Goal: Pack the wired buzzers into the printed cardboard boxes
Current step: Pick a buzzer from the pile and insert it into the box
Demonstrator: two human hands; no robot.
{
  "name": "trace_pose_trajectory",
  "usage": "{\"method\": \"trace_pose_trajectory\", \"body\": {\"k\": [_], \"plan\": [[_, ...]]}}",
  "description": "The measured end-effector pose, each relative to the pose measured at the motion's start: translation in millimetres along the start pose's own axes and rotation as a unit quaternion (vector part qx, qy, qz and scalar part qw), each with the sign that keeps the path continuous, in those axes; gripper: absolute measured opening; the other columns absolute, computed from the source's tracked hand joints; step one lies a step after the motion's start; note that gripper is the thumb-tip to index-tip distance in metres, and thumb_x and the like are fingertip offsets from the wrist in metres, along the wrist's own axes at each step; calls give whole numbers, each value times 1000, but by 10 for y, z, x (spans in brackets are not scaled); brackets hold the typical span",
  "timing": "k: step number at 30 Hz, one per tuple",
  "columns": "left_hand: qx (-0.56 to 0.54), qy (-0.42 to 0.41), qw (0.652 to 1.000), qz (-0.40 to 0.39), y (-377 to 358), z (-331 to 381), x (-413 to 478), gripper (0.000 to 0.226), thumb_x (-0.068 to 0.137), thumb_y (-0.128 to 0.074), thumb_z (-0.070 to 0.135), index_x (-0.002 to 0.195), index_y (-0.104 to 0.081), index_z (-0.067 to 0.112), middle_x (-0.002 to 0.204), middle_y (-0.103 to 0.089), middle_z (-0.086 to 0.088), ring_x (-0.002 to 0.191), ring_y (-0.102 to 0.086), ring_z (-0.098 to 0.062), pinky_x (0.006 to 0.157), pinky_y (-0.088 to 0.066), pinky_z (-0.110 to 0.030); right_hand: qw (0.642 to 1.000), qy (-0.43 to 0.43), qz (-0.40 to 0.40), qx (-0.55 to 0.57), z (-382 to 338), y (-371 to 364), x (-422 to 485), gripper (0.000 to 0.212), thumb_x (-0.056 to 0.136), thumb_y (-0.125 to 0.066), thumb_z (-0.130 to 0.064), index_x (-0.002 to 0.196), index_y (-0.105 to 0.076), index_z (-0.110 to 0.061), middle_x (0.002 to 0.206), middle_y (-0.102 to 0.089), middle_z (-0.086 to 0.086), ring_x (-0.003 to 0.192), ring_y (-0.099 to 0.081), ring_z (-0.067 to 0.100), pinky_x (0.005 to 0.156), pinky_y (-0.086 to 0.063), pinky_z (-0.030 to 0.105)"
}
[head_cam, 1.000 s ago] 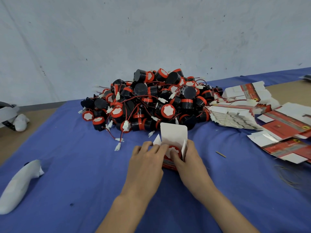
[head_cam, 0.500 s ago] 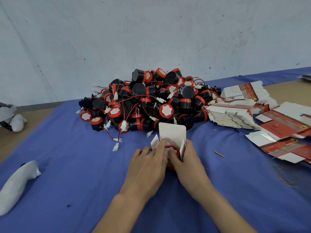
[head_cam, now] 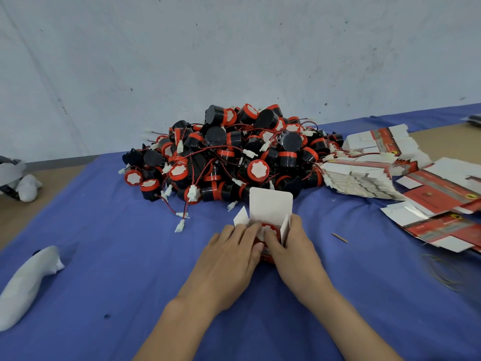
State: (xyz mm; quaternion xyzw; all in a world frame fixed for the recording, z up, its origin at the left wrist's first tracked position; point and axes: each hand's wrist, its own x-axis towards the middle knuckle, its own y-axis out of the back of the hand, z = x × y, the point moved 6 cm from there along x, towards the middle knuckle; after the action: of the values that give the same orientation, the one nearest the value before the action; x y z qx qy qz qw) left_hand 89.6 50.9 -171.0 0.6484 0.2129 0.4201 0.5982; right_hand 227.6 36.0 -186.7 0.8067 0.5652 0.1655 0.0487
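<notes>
Head view: left hand (head_cam: 229, 256) and right hand (head_cam: 295, 252) grip the box (head_cam: 270, 205), hiding most of its buzzer (head_cam: 270, 228). Grip unchanged from earlier.

The visible body comprises the left hand (head_cam: 229, 254) and right hand (head_cam: 290, 250), each continuing into a forearm. Both the left forearm (head_cam: 179, 321) and right forearm (head_cam: 346, 319) are bare along their full visible length, as are the hands. The fingers (head_cam: 246, 231) are slim, with short, plain nails trimmed close to the tips.
</notes>
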Motion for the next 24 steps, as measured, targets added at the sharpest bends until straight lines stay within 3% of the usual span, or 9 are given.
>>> {"method": "trace_pose_trajectory", "body": {"k": [5, 9, 12, 14, 16, 19, 22, 24], "plan": [[37, 2, 999, 1, 19, -4, -19, 60, 100, -3, 48, 153, -26, 32, 147, -40, 16, 121, -38, -10, 103, -36, -29, 1000, -7, -18, -8, 12, 3, 7, 22, 99, -57, -35, 117, -46, -32, 107, -63, -15, 89, -61, -2, 64, -48, 14], [36, -1, 999, 14, 111, 19, -33, 59, 101, -5, 47, 154, -26, 31, 150, -42, 17, 126, -39, -10, 103, -35, -27, 1000, -5, -29, -12, 15, 4, 19, 20, 99, -56, -37, 115, -45, -36, 110, -62, -18, 96, -61, -1, 71, -48, 19], [-4, -4, 998, 67, 263, 63, -82, 56, 103, -12, 44, 150, -38, 29, 136, -55, 14, 125, -47, -11, 97, -45, -30, 999, -6, -42, -8, 39, 16, 36, 20, 100, -56, -36, 117, -47, -40, 110, -64, -20, 96, -61, -5, 71, -47, 13], [-83, 15, 987, 136, 381, 26, -144, 50, 102, -18, 43, 143, -44, 33, 135, -51, 19, 116, -52, -5, 83, -53, -29, 998, -4, -65, -4, 41, 21, 37, 25, 99, -57, -35, 119, -48, -47, 107, -66, -26, 96, -60, -12, 69, -47, 8], [-185, 76, 962, 189, 441, -103, -194, 39, 102, -21, 46, 136, -40, 43, 128, -47, 29, 106, -52, 4, 74, -50, -21, 995, 8, -95, -16, 19, 33, 42, 32, 99, -57, -37, 122, -46, -56, 107, -65, -34, 97, -60, -15, 69, -46, 5], [-359, 186, 898, 173, 324, -287, -221, 23, 105, -34, 39, 122, -47, 47, 111, -56, 33, 105, -53, 11, 79, -43, -11, 987, 24, -148, -53, -27, 25, 52, 43, 100, -55, -39, 131, -39, -65, 107, -65, -38, 98, -60, -15, 74, -47, 6], [-457, 245, 848, 109, 181, -334, -194, 25, 107, -40, 24, 111, -55, 43, 99, -66, 22, 93, -61, 4, 71, -47, -8, 978, 34, -189, -78, -44, -30, 29, 52, 102, -50, -45, 146, -27, -60, 119, -65, -31, 106, -59, -13, 83, -50, 10], [-499, 262, 821, 95, 148, -344, -173, 25, 107, -41, 22, 108, -61, 38, 99, -71, 18, 84, -65, 9, 65, -48, -6, 978, 46, -186, -80, -43, -55, 21, 57, 102, -47, -49, 154, -22, -49, 132, -60, -23, 116, -56, -9, 92, -50, 13]]}}
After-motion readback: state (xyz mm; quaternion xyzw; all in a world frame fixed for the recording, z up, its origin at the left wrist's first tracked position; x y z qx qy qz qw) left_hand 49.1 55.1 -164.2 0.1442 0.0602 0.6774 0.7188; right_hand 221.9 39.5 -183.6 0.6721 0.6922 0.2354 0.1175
